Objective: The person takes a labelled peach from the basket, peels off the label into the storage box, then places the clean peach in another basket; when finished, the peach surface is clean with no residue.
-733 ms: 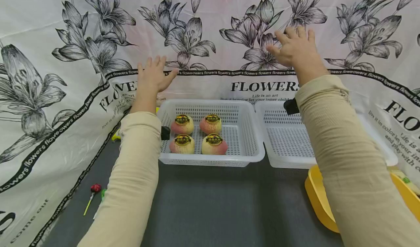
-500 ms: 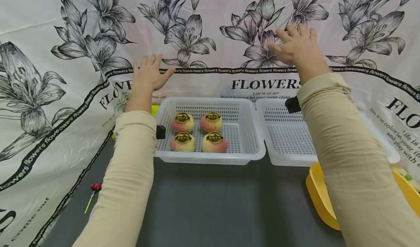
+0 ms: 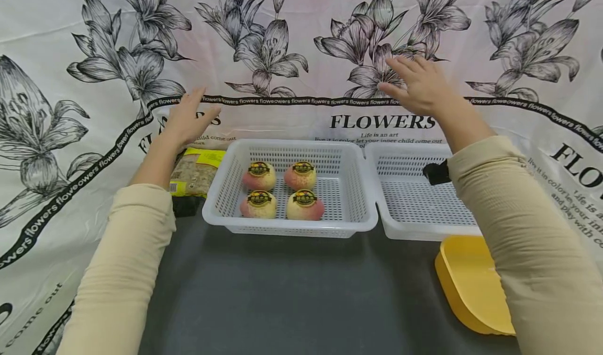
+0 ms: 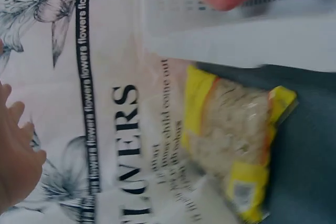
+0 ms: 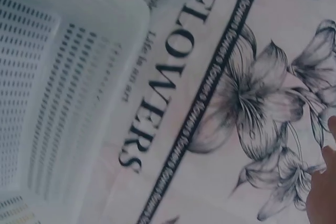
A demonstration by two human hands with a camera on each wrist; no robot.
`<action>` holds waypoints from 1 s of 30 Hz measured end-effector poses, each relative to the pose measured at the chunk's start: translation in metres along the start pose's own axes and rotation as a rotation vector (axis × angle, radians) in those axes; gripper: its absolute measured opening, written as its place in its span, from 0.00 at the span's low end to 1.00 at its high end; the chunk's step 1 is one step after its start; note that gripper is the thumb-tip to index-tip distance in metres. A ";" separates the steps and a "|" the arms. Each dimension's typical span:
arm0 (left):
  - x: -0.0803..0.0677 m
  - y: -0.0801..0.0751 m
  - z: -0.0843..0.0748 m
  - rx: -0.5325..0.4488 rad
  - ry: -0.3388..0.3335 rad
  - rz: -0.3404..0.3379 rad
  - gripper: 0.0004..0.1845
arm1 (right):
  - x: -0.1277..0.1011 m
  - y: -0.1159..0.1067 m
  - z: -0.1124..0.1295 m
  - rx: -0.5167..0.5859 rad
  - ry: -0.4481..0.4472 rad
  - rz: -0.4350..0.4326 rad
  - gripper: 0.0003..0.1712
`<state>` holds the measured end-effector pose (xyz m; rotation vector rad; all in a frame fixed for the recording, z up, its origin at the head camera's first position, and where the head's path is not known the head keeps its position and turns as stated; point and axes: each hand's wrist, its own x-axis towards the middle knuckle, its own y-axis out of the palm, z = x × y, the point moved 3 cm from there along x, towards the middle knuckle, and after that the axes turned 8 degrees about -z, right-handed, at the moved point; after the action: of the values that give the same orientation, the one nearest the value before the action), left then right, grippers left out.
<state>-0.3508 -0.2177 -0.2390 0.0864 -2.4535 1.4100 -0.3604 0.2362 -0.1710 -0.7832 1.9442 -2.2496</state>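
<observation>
Above perforated plastic baskets (image 3: 363, 208), flat hands (image 3: 188, 118) hover, holding nothing.

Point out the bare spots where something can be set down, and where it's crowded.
The dark tabletop in front of the two baskets lies bare, bordered by the yellow tray at right. The right basket holds nothing visible. Crowded: the left basket with four apples, and the snack packet wedged against its left side.

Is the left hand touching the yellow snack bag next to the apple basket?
Apart. The head view shows the left hand raised, fingers spread, against the flower backdrop, with printed sheet visible between it and the snack bag lying lower down beside the basket.
</observation>
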 end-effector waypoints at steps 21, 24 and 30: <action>-0.098 0.079 0.061 -0.648 -0.096 0.086 0.33 | -0.053 0.145 0.096 0.698 -0.047 0.206 0.39; -0.110 0.088 0.062 -0.682 -0.122 0.100 0.32 | -0.059 0.157 0.101 0.700 -0.010 0.332 0.41; -0.127 0.105 0.061 -0.873 -0.147 0.125 0.31 | -0.067 0.175 0.109 0.751 0.067 0.465 0.45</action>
<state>-0.2657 -0.2289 -0.3928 -0.1659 -3.0019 0.2709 -0.3054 0.1274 -0.3503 -0.1403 0.9816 -2.4055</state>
